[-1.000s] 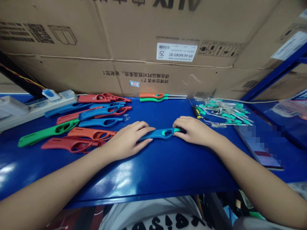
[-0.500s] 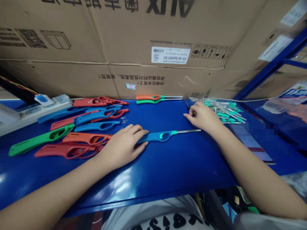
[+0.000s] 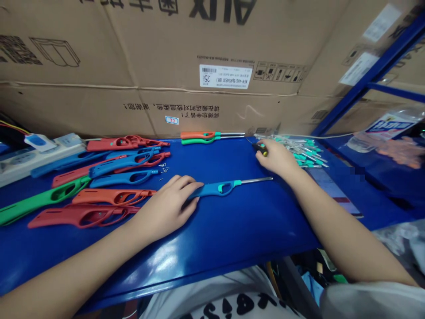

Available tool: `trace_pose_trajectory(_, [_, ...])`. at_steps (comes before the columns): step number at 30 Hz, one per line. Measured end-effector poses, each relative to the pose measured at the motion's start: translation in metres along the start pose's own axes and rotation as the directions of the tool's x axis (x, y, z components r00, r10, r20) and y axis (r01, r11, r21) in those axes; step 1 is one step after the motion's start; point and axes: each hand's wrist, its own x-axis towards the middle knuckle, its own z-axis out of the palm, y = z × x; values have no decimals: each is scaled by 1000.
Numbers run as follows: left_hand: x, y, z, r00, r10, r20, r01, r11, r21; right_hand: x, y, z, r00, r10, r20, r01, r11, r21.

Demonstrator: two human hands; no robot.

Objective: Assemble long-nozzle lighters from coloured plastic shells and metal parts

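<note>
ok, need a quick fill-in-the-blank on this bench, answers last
1. The left hand holds a ____ lighter.
2. The screwdriver is in the person's ____.
3. The lighter's metal rod points toward the person's ____.
4. The power strip is on the person's ____ side.

Missing words: blue; right hand; right; left.

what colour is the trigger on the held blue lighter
The trigger is turquoise, seen best in the head view.

There are three long-barrelled lighters (image 3: 210, 190) and two hands (image 3: 171, 204); one screwdriver (image 3: 262, 149); one power strip (image 3: 38, 157). The lighter casings (image 3: 63, 217) and teal-fitted barrels (image 3: 308, 153) overlap too much to count.
</note>
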Motion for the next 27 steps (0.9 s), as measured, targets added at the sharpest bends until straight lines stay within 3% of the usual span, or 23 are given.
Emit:
trace_pose_trajectory(3, [-2,3,2,1000,4,4,-4,1000,-24,4,2,-14,953,76,-293,26,943,332])
trace_pose_trajectory(5, [-3,5,2,1000,12,16,-11,999,-33,3,-4,-20,902,185,-390,44,859,509])
trace_pose_trajectory(7, [-3,9,2,999,19,30,-18,999,-31,-5,-19,-21,907,206,-368,50,813,580])
trace_pose_trajectory(9, [-3,12,1,999,20,48,-20,1000,-18,-18,-42,-19,937,154,-314,120,702,702])
trace_pose_trajectory(11, [-4,16,0,998,18,59,-18,1000,2,-31,-68,-16,964,-37,-263,214,693,689])
trace_pose_trajectory(13, [-4,18,-1,998,21,67,-22,1000,15,-41,-90,-13,961,-197,-194,276,647,711])
trace_pose_trajectory(20, [-8,19,1,997,51,65,-54,998,34,-39,-136,-7,888,-458,-32,251,425,869])
trace_pose_trajectory(27, [-8,15,6,994,105,24,-106,994,28,-38,-153,0,782,-611,-121,482,470,740])
